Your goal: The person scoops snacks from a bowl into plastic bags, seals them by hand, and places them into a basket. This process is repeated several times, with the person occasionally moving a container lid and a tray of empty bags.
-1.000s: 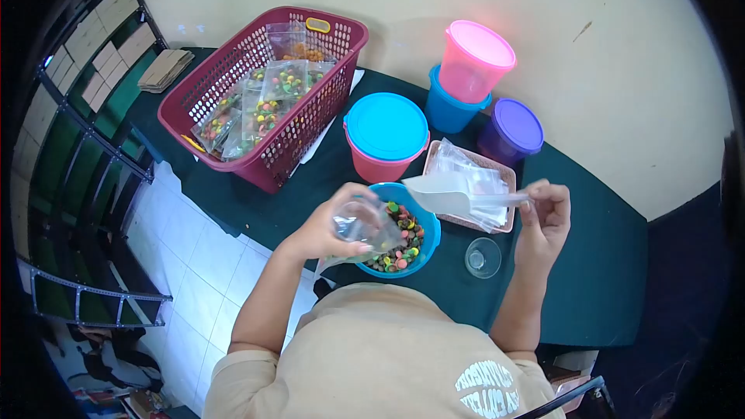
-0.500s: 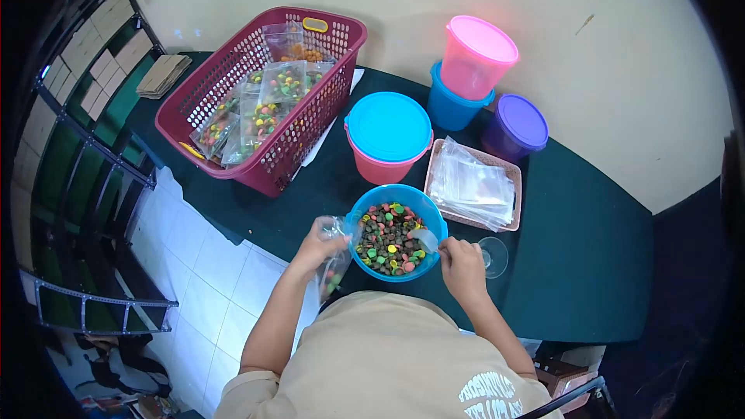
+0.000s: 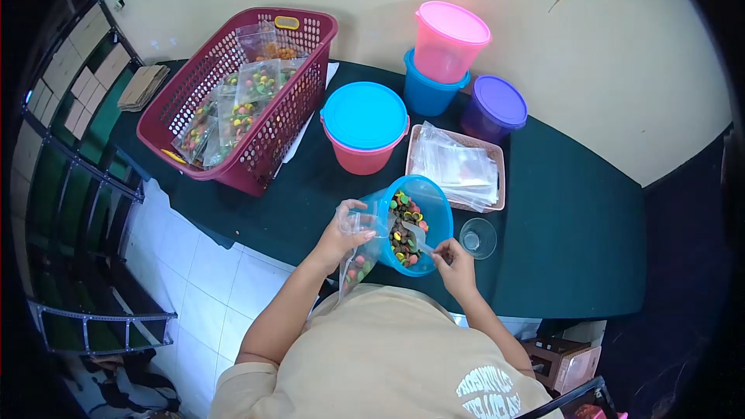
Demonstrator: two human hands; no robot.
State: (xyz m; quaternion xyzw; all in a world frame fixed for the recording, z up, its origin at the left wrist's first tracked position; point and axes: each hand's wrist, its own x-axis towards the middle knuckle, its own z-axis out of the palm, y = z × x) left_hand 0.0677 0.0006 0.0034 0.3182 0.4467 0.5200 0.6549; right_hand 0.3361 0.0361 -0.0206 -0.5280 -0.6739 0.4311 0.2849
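Observation:
A blue bucket (image 3: 444, 221) of small brown, green, yellow and pink pieces (image 3: 405, 237) leans to the right in front of my body. My left hand (image 3: 345, 233) is closed on a clear plastic bag (image 3: 357, 268) at the bucket's left side, fingers close against the wall. A few pink and green pieces lie low in that bag. Between the fingertips of my right hand (image 3: 456, 268), at the right rim, is the handle of a translucent scoop (image 3: 417, 237). Its bowl dips among the pieces.
A clear cup (image 3: 477, 238) stands right of the bucket. Behind it, a pink tray (image 3: 500, 178) holds flat plastic bags (image 3: 454, 167). Lidded tubs (image 3: 365, 116) stand further back. At left, a maroon basket (image 3: 303, 101) contains filled bags (image 3: 244, 105).
The bucket has tipped to the right, and its contents have shifted. My left hand has moved in against its side with the bag. The whole view has shifted slightly.

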